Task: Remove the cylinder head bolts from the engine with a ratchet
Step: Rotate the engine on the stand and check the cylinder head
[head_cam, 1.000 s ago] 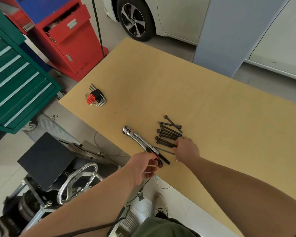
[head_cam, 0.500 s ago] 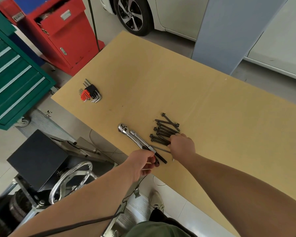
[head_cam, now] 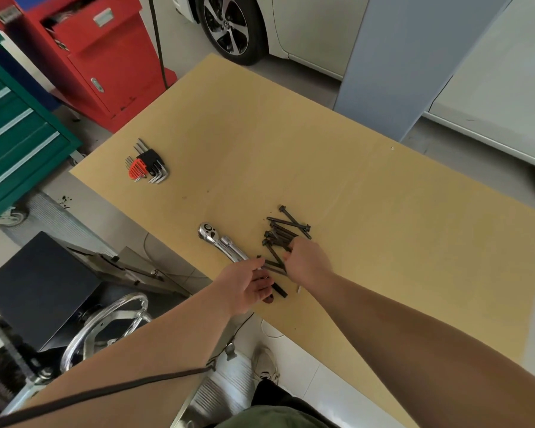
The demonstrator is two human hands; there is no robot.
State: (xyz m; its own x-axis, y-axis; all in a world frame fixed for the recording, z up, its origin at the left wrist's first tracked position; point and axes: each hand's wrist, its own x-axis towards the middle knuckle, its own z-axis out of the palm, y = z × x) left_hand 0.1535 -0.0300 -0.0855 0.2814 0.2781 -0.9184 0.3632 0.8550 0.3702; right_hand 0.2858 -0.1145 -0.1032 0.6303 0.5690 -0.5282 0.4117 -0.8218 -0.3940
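Head view: bolts [head_cam: 286,231] already lie piled on the counter [head_cam: 368,193], right hand [head_cam: 306,262] curled among them, its grip hidden; beside the pile, left hand [head_cam: 247,284] loosely grips the ratchet [head_cam: 226,245] handle. Next, lift it cleanly.

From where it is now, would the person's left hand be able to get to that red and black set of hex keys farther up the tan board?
Probably yes. The left hand is busy at the chrome ratchet, but only bare tan board lies between it and the red and black hex key set, though it looks a long stretch.

On the table [head_cam: 383,186], the ratchet [head_cam: 220,242] lies left of the bolts [head_cam: 283,233], hex keys [head_cam: 145,166] farther left.
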